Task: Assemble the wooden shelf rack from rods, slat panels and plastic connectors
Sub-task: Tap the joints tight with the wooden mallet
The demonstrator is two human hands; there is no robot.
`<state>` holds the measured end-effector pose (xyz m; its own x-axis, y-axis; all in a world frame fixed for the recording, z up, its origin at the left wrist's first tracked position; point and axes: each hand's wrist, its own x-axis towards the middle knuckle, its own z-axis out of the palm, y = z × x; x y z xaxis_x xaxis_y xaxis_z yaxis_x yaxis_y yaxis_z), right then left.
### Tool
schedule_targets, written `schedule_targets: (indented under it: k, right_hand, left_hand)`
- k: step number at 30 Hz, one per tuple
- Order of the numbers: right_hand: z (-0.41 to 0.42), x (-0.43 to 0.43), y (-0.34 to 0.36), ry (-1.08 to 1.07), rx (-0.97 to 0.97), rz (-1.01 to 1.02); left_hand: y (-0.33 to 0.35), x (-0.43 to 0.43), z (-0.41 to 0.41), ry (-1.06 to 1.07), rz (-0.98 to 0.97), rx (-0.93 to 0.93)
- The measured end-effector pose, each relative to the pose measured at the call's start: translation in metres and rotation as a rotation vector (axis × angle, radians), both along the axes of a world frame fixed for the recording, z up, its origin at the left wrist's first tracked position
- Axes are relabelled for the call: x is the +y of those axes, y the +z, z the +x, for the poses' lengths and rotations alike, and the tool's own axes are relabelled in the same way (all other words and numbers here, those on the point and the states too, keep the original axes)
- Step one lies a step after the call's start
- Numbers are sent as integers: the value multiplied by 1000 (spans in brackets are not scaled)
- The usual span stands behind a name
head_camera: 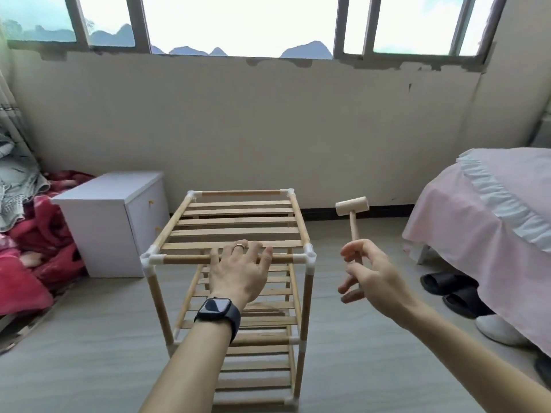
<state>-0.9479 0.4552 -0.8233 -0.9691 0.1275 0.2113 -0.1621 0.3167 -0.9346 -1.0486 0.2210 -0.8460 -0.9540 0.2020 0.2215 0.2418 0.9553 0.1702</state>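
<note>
The wooden shelf rack (238, 222) stands upright on the floor, with several slat tiers joined by white plastic connectors (310, 257) at the corners. My left hand (238, 272), with a ring and a dark watch, rests on the top tier's near front rod, its fingers curled over the rod. My right hand (369, 275) grips the handle of a small wooden mallet (351, 207), held upright in the air to the right of the rack's top corner. The mallet head is above and apart from the rack.
A white cabinet (113, 222) stands just left of the rack. Red blankets (32, 263) are piled at far left. A bed with a pink cover (489, 222) is at right, with black slippers (453, 290) and a white shoe (498, 329) beside it. Grey floor lies in front.
</note>
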Motion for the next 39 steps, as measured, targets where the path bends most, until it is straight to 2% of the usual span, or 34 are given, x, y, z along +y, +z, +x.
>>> schedule_targets:
  k: [3,5,7,10,13,18,20,24,25,26,28,29,30,33,34,35,37,38,39]
  right_hand:
    - [11,5,0,-149,117,361]
    - [19,9,7,-139,199,550]
    - [27,14,14,-89,146,627]
    - [32,17,25,-120,16,855]
    - [32,14,38,-88,-42,786]
    - [30,12,48,-62,19,653]
    - [29,13,53,-115,109,590]
    - [36,13,47,-297,460,490]
    - [38,12,40,-311,457,514]
    - [39,13,33,-283,375,577]
    - [41,14,20,-134,19,819]
    - [41,16,18,-91,-93,882]
    - [41,19,19,-95,-81,872]
    - [41,20,28,-245,285,568]
    - [41,20,27,-280,348,514]
    - [40,20,27,-287,329,553]
    - [36,21,22,-196,10,812]
    - [35,22,21,-165,-121,883]
    - [35,24,22,-167,-137,869]
  left_hand:
    - [-1,-2,-1,-9,4,8]
    - [-1,-1,-3,-4,2,8]
    - [-3,0,-4,5,-1,12]
    - [-4,1,-3,14,-6,24]
    - [-2,2,-1,21,-6,22]
    - [1,1,4,-2,2,18]
    - [2,1,5,-9,7,23]
    - [-1,1,3,-13,4,42]
    - [-2,0,3,-9,7,48]
    - [-2,1,2,-3,7,52]
    - [-4,2,1,4,-1,61]
    - [-5,2,0,10,-2,64]
    - [-5,2,-1,12,-4,63]
    - [-6,2,-4,12,-5,67]
    - [-6,2,-4,10,0,63]
    - [-6,2,-4,6,2,65]
    - [-7,3,-4,2,5,74]
    - [-7,2,-3,3,11,71]
    - [-8,2,-3,1,10,69]
